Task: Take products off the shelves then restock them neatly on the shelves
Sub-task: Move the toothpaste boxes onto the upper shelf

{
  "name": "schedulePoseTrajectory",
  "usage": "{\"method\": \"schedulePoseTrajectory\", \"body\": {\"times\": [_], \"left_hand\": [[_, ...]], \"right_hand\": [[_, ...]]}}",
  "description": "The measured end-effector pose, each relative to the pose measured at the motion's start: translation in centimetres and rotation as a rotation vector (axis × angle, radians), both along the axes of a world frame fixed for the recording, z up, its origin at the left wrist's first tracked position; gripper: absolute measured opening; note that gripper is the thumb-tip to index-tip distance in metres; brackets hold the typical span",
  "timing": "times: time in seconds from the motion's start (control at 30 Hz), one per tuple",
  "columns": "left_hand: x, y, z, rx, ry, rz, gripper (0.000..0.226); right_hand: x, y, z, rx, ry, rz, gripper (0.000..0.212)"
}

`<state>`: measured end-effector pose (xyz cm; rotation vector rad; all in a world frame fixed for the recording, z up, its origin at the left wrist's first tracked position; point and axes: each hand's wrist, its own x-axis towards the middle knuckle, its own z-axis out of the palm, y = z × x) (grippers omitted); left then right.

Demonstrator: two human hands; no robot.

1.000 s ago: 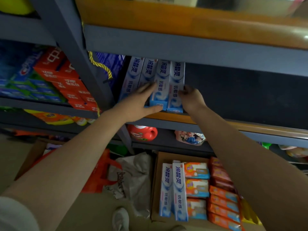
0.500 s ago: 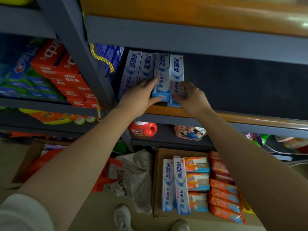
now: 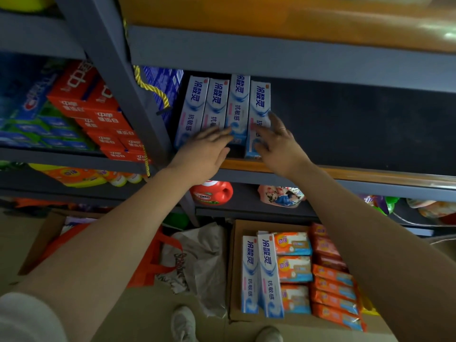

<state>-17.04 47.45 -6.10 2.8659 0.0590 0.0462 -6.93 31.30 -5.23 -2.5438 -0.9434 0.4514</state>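
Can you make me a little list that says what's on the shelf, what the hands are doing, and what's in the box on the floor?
shelf: four white-and-blue toothpaste boxes standing in a row on the wooden shelf
left hand: fingers straight, touching the fronts of the left boxes
right hand: fingers spread on the rightmost box
right of the row: dark space
cardboard box on floor: two more toothpaste boxes, plus orange packets
lower shelf: red bottle
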Motion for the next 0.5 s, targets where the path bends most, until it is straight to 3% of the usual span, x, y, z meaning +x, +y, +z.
{"method": "schedulePoseTrajectory", "body": {"times": [0.13,0.23,0.4,0.5], "left_hand": [[-0.9,0.1,0.6,-0.018,0.02,0.072,0.058],[-1.7,0.4,0.9,0.064,0.078,0.068,0.071],[-2.0,0.2,0.2,0.115,0.113,-0.004,0.069],[-2.2,0.4,-0.6,0.093,0.002,-0.014,0.06]], "right_hand": [[-0.5,1.7,0.0,-0.162,-0.219,0.228,0.052],[-0.6,1.4,-0.6,-0.192,-0.263,0.258,0.052],[-2.1,-0.8,0.0,-0.071,-0.239,0.381,0.061],[-2.3,-1.5,-0.3,0.005,-0.194,0.258,0.058]]}}
